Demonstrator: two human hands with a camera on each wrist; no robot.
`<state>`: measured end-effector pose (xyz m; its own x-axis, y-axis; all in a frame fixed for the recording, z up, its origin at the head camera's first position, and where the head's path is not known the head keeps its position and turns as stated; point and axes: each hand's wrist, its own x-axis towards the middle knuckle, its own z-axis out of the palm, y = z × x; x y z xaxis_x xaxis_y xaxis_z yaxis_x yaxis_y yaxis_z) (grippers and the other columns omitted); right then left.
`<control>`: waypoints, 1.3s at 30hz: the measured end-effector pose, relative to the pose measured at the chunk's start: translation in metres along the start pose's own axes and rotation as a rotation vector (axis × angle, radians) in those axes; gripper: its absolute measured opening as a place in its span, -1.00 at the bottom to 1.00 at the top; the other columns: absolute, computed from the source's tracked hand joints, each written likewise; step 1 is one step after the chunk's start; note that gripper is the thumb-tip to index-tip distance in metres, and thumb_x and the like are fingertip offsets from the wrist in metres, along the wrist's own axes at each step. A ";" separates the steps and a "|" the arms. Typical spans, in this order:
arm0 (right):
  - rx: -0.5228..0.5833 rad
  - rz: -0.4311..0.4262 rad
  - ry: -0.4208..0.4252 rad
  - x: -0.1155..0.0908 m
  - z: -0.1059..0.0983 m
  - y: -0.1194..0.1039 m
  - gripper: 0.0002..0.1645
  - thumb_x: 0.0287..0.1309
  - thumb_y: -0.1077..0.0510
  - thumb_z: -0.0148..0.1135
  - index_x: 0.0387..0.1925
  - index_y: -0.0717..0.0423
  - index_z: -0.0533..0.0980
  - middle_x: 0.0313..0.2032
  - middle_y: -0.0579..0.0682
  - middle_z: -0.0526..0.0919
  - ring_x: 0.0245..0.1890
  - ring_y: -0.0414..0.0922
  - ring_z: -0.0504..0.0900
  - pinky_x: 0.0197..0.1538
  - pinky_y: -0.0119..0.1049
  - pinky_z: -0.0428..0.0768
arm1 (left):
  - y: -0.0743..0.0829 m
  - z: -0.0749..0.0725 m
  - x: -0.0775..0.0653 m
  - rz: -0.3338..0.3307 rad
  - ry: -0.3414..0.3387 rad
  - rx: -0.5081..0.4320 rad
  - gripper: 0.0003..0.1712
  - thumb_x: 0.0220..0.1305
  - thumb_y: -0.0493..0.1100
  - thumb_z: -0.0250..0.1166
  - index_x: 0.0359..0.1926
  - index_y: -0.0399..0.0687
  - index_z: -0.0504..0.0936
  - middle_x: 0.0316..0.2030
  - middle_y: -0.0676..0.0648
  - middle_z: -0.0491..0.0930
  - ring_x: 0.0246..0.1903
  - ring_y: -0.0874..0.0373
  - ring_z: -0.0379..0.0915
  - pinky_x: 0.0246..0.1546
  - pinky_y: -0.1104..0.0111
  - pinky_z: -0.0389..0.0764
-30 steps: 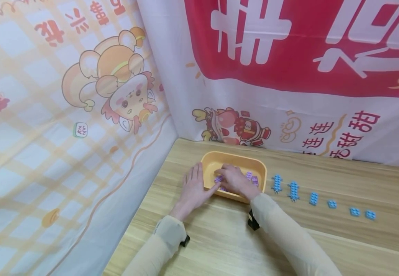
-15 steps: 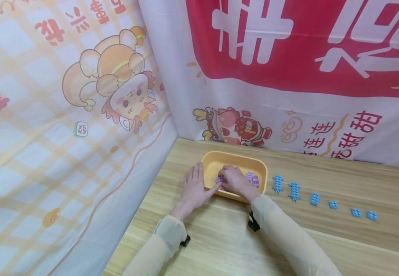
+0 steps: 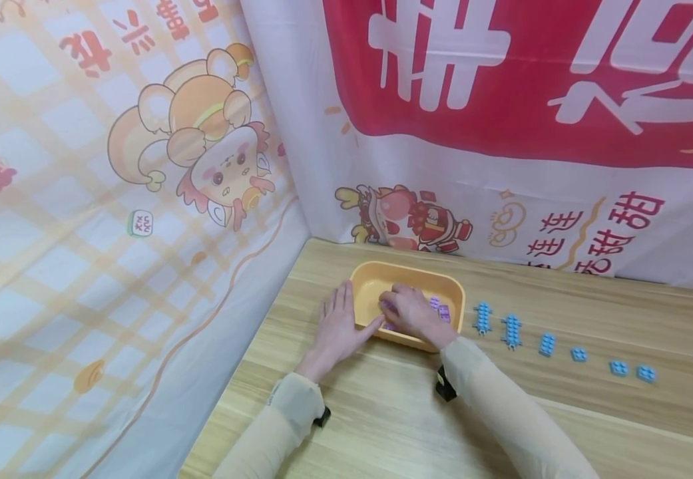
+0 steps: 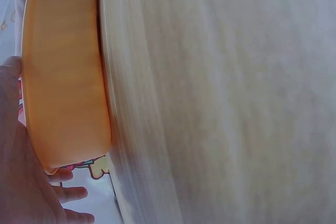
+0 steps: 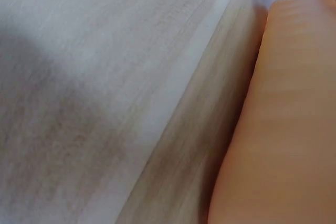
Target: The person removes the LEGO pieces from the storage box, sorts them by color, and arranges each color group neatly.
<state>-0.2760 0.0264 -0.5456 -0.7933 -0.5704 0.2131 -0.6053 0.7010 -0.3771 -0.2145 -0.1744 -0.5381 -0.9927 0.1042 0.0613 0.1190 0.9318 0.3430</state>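
An orange plastic tray holds several purple toy building bricks. My left hand lies against its left end, fingers straight and thumb over the near rim. In the left wrist view, this hand spans the corner of the tray wall. My right hand reaches inside over the near side, fingers curled down, pinching a purple brick mostly covered by the fingertips. Another purple piece lies below that hand by the near wall. The right wrist view shows mainly the tray's outer wall.
Right of the tray, blue building pieces form a row on the wooden table: two long ones with side pegs, a rectangular brick and several small square bricks. Printed cloth walls stand behind and left.
My right hand has shifted slightly right inside the tray, and the purple brick at its fingertips has moved with it, now more covered. The left hand stays in place.
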 end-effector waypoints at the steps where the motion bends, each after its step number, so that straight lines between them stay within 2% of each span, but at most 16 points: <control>1: 0.002 -0.004 0.006 -0.001 -0.001 0.000 -0.82 0.47 0.16 0.37 0.01 0.10 0.75 -0.28 -0.02 0.63 -0.30 -0.12 0.49 -0.08 -0.08 0.58 | 0.000 0.000 0.000 0.000 -0.001 0.000 0.38 0.44 0.63 0.10 0.78 -0.29 -0.13 0.77 -0.33 -0.04 0.75 -0.33 -0.04 0.75 -0.28 0.07; 8: -0.024 -0.036 0.045 -0.011 -0.018 0.001 -0.65 0.45 0.22 0.39 0.21 0.16 0.69 -0.12 0.07 0.68 -0.18 -0.04 0.60 0.07 0.03 0.69 | 0.000 0.000 0.000 -0.002 -0.008 -0.011 0.38 0.44 0.60 0.14 0.77 -0.29 -0.14 0.78 -0.33 -0.05 0.75 -0.33 -0.05 0.75 -0.29 0.06; 12: -0.079 -0.073 0.153 -0.019 -0.025 0.005 -0.76 0.44 0.26 0.37 0.08 0.19 0.68 -0.16 0.10 0.70 -0.17 0.03 0.68 0.03 0.16 0.72 | 0.001 -0.002 -0.001 -0.005 -0.012 -0.004 0.37 0.45 0.62 0.11 0.78 -0.26 -0.16 0.78 -0.31 -0.07 0.76 -0.32 -0.07 0.76 -0.28 0.04; 15: -0.089 -0.084 0.214 -0.025 -0.032 0.007 -0.84 0.48 0.23 0.33 -0.01 0.22 0.66 -0.18 0.14 0.71 -0.16 0.08 0.71 0.00 0.17 0.71 | 0.001 -0.003 -0.001 -0.005 -0.012 -0.003 0.37 0.45 0.63 0.09 0.79 -0.25 -0.16 0.78 -0.30 -0.07 0.76 -0.32 -0.08 0.76 -0.28 0.03; 17: -0.072 -0.075 0.220 -0.028 -0.035 0.012 -0.78 0.55 0.12 0.31 -0.03 0.23 0.64 -0.19 0.16 0.70 -0.19 0.09 0.69 -0.01 0.08 0.71 | 0.000 -0.003 -0.001 -0.004 -0.013 -0.005 0.37 0.45 0.63 0.09 0.78 -0.25 -0.16 0.78 -0.31 -0.07 0.76 -0.32 -0.08 0.76 -0.28 0.03; 18: -0.060 -0.071 0.216 -0.030 -0.034 0.017 -0.70 0.58 0.03 0.30 -0.03 0.23 0.64 -0.20 0.16 0.69 -0.21 0.08 0.67 -0.04 0.04 0.71 | 0.000 -0.002 0.000 -0.004 -0.014 -0.006 0.37 0.45 0.63 0.09 0.79 -0.25 -0.16 0.78 -0.31 -0.07 0.76 -0.32 -0.08 0.76 -0.28 0.03; 21: -0.008 -0.004 0.153 -0.036 -0.042 0.018 -0.60 0.46 -0.05 0.46 -0.01 0.22 0.64 -0.19 0.11 0.68 -0.23 0.01 0.66 -0.08 -0.01 0.76 | -0.001 -0.001 0.000 -0.004 -0.016 -0.006 0.36 0.45 0.62 0.09 0.79 -0.24 -0.17 0.78 -0.32 -0.07 0.76 -0.32 -0.08 0.77 -0.26 0.03; 23: 0.019 0.027 0.108 -0.039 -0.046 0.019 -0.58 0.37 -0.01 0.55 -0.01 0.24 0.65 -0.18 0.11 0.69 -0.24 0.00 0.66 -0.12 -0.05 0.79 | 0.000 -0.001 0.000 -0.004 -0.017 -0.005 0.36 0.46 0.62 0.09 0.79 -0.24 -0.18 0.78 -0.31 -0.08 0.76 -0.32 -0.08 0.77 -0.26 0.03; 25: 0.042 0.080 0.045 -0.044 -0.058 0.012 -0.58 0.25 0.16 0.62 0.04 0.27 0.67 -0.15 0.10 0.71 -0.18 -0.01 0.69 -0.05 -0.01 0.83 | 0.001 -0.002 0.000 -0.006 -0.019 -0.002 0.37 0.46 0.62 0.10 0.79 -0.23 -0.20 0.78 -0.31 -0.09 0.76 -0.31 -0.09 0.77 -0.25 0.02; 30: 0.060 0.140 -0.045 -0.051 -0.066 0.014 -0.49 0.27 0.27 0.56 0.21 0.33 0.63 0.01 0.20 0.74 -0.01 0.08 0.74 0.14 0.04 0.84 | 0.002 -0.002 -0.001 -0.010 -0.021 0.005 0.37 0.45 0.62 0.09 0.79 -0.23 -0.19 0.79 -0.30 -0.09 0.77 -0.30 -0.09 0.78 -0.24 0.01; 34: 0.092 0.173 -0.065 -0.058 -0.072 0.014 -0.41 0.29 0.27 0.54 0.30 0.33 0.59 0.07 0.21 0.73 0.04 0.08 0.74 0.19 0.06 0.83 | 0.002 -0.002 -0.001 -0.015 -0.021 0.005 0.37 0.44 0.65 0.07 0.79 -0.24 -0.16 0.79 -0.29 -0.09 0.77 -0.30 -0.09 0.77 -0.25 0.02; 39: 0.136 0.133 -0.033 -0.066 -0.077 0.015 -0.41 0.23 0.28 0.58 0.26 0.31 0.62 0.04 0.18 0.72 -0.04 0.02 0.74 0.06 -0.05 0.86 | 0.003 -0.003 -0.002 -0.019 -0.018 -0.005 0.36 0.45 0.63 0.08 0.79 -0.23 -0.15 0.79 -0.29 -0.08 0.76 -0.31 -0.09 0.76 -0.27 0.02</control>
<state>-0.2379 0.1081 -0.4957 -0.8617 -0.4920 0.1244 -0.4793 0.7082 -0.5184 -0.2122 -0.1729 -0.5343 -0.9950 0.0928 0.0377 0.1001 0.9318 0.3488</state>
